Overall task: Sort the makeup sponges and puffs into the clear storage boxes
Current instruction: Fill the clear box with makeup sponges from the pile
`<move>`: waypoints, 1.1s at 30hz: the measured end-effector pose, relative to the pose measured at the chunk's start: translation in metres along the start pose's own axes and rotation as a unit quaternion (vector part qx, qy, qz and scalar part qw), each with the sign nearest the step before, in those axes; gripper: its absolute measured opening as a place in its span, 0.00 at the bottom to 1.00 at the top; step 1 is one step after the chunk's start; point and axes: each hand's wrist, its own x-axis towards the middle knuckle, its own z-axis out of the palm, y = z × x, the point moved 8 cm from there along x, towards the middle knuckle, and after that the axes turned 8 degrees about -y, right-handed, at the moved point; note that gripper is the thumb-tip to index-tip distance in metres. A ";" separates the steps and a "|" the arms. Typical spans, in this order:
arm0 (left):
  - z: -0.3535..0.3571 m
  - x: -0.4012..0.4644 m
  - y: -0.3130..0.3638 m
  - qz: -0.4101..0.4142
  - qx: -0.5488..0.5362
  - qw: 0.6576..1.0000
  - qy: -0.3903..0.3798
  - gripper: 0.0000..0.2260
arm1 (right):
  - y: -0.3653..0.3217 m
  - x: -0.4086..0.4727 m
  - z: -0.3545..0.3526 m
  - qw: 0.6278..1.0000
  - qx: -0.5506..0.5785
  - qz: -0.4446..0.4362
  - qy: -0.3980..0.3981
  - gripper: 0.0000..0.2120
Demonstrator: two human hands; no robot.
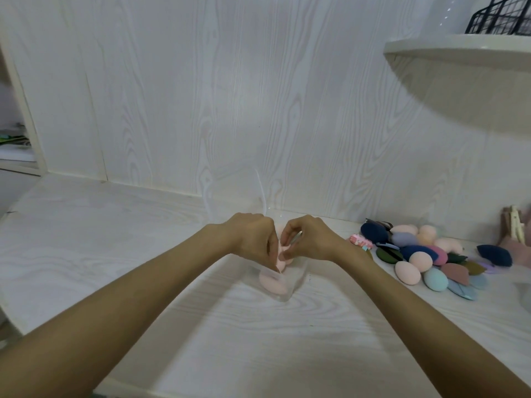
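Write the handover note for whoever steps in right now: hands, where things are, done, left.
Left hand and right hand: both over the clear box at table centre, fingers pinching a pink sponge in it.
Done: at least one more pink sponge already lies in that box.
Left: the mixed pile of sponges and puffs on the table to the right, unsorted.
No other box clearly seen.

No writing, labels, brand names or numbers can be read anywhere here. The small pink packet (361,242) lying on the worktop (143,254) beside the pile of sponges (425,259) carries some printed pattern, but it is too blurred to make out.
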 end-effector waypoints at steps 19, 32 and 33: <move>-0.004 -0.002 -0.011 -0.010 0.023 0.999 -0.040 0.04 | 0.003 0.000 0.000 1.000 0.016 0.002 -0.004 0.09; -0.001 -0.013 -0.016 0.029 0.021 0.999 0.016 0.10 | 0.005 -0.002 0.001 0.999 0.039 0.005 -0.002 0.10; -0.002 -0.013 -0.016 0.028 0.023 0.999 0.017 0.09 | 0.005 -0.002 0.001 0.999 0.038 0.006 0.001 0.10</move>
